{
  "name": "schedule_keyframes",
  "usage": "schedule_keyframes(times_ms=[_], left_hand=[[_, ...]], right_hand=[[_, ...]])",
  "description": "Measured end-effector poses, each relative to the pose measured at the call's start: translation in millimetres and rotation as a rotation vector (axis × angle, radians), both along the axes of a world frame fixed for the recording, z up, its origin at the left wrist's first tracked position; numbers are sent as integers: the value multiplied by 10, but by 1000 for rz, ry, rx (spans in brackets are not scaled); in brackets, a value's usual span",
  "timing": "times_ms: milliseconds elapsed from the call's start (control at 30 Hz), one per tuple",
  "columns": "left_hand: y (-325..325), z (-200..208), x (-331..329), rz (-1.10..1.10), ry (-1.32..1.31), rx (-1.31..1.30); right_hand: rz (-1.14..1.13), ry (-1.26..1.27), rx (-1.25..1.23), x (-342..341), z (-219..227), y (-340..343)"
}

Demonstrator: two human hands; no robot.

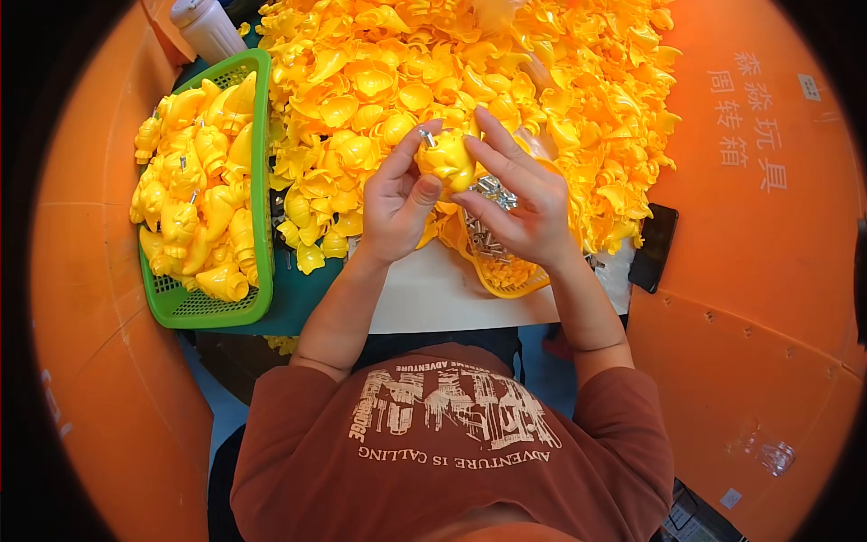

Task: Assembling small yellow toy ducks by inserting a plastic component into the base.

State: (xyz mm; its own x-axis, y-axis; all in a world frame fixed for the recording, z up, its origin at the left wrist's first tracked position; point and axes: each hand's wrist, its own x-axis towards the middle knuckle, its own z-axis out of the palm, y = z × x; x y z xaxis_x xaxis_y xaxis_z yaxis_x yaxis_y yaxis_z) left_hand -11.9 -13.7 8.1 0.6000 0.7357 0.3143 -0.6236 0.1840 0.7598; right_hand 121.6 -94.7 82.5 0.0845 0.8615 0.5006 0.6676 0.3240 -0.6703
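Note:
Between my two hands, above the front of the table, is a rounded yellow plastic toy part (449, 163) with a small silver metal pin (427, 138) sticking out of its upper left. My left hand (397, 206) grips its left side, fingers behind and thumb in front. From the right, the fingertips of my right hand (526, 197) close on the same part. Just below and partly behind my right hand stands a yellow basket (513, 290) holding many silver metal pins (486, 237) and small yellow pieces.
A large heap of loose yellow plastic shells (361, 81) covers the table's back. At left, a green basket (263, 172) holds yellow parts, some with metal pins. A white bottle (208, 29) stands behind it. A dark phone (654, 248) lies at right, beside orange panels (750, 235).

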Motion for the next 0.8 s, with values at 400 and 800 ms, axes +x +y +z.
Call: schedule_keyframes(times_ms=[400,800], left_hand=[[-63,20,6,14,-11,119],[-82,88,-17,0,99,161]], right_hand=[[-8,-154,34,17,109,-90],[-57,-121,-4,-4,26,-85]])
